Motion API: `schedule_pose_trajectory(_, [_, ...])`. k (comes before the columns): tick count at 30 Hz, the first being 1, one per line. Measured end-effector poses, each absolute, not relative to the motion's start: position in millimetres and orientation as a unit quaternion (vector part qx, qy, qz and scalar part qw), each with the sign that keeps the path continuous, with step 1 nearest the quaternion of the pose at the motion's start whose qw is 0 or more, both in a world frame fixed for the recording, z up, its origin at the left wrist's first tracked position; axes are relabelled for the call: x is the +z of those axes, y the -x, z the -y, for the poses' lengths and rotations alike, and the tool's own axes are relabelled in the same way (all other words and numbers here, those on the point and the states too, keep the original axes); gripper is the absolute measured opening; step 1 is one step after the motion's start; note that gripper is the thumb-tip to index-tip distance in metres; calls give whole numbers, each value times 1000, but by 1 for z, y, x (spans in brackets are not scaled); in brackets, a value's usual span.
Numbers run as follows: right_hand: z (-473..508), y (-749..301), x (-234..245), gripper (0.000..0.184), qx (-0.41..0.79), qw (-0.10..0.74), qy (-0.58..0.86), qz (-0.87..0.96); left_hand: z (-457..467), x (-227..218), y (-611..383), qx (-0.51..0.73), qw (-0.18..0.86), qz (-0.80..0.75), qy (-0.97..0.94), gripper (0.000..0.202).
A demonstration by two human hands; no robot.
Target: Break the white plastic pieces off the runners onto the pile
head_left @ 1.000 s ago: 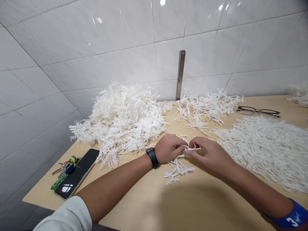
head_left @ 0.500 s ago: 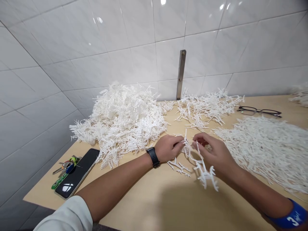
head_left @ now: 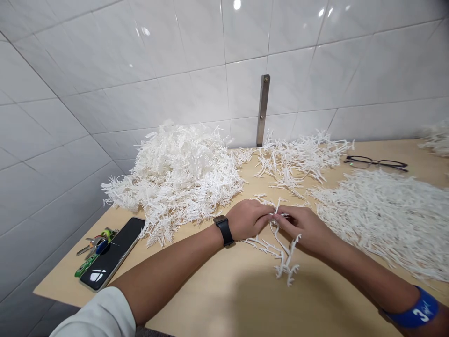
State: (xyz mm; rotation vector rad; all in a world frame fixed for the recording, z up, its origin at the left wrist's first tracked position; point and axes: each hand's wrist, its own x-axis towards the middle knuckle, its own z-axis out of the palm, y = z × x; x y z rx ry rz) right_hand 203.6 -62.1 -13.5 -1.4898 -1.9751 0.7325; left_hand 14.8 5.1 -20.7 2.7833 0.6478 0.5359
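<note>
Drawn closer together since the earlier frame, the left hand (head_left: 247, 220) and right hand (head_left: 305, 230) now meet, their fingers closed and pinching the top of a white branching sprig (head_left: 285, 257), whose forked end hangs over the pale wooden surface (head_left: 210, 299), between a heaped sprig pile (head_left: 175, 182) and a flatter sprig layer (head_left: 386, 220).

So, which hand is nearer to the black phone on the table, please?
Left. The left hand is up and to the right of the black phone; the right hand is farther right, past the left hand.
</note>
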Motion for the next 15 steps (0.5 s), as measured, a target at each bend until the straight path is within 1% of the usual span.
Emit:
schedule_pose_trajectory(3, [60,-205,-16,31,305,294,537,730,-10,-20,-13,202,199,-211,-935,35])
schedule_pose_trajectory(5, [61,-205,-17,34,321,305,532,722,-11,-19,-12,226,244,-209,-920,35])
schedule_pose_trajectory(9, [63,-204,-17,39,355,319,511,715,-13,-17,-11,265,332,-188,-885,44])
schedule_pose_trajectory(12, [63,-203,-16,40,358,305,513,718,-13,-17,-11,252,404,-186,-859,48])
schedule_pose_trajectory(15, [62,-202,-16,40,355,286,515,726,-13,-19,-12,208,467,-200,-836,51])
